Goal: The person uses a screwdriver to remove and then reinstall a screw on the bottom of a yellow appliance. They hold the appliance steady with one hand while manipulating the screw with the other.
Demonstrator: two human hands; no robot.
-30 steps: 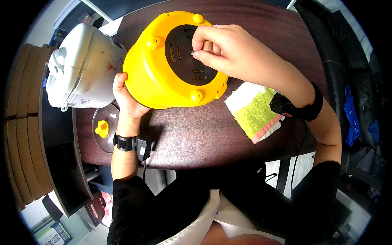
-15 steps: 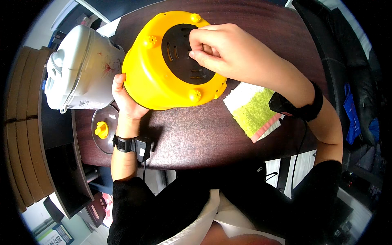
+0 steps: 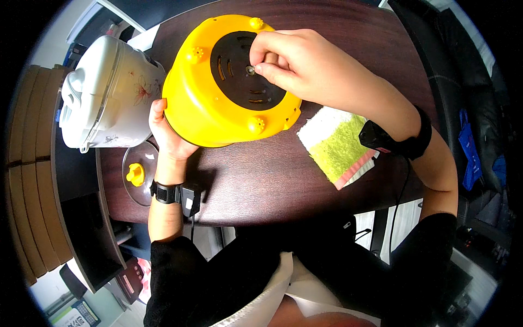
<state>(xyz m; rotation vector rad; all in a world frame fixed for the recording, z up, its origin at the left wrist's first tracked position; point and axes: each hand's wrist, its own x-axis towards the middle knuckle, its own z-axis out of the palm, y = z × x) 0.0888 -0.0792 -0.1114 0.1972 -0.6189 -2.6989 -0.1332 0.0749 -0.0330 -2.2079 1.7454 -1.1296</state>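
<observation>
I hold a yellow plastic appliance (image 3: pixel 196 106) tilted bottom-outward, my left hand (image 3: pixel 166 131) gripping its left side. Its black base plate (image 3: pixel 234 92) has vent slots, a small metal fitting (image 3: pixel 250 71) at the centre and yellow knob-like feet around it. My right hand (image 3: pixel 286 62) is closed in a pinch over the centre, fingertips at the fitting; what lies between them is hidden. A white lidded cooker (image 3: pixel 120 98) with a floral pattern stands just left of the appliance. Below that lies a clear lid (image 3: pixel 139 193) with a yellow handle.
A green-and-white cloth (image 3: pixel 338 152) with a pink edge lies on the dark wooden table (image 3: pixel 261 191) to the right. Cardboard boxes (image 3: pixel 32 169) and a black shelf (image 3: pixel 87 240) line the left. A black chair (image 3: pixel 447 65) with a blue strap stands at the right.
The yellow appliance and my right hand have shifted slightly left. The metal fitting at the centre of the base shows more clearly beside my fingertips now.
</observation>
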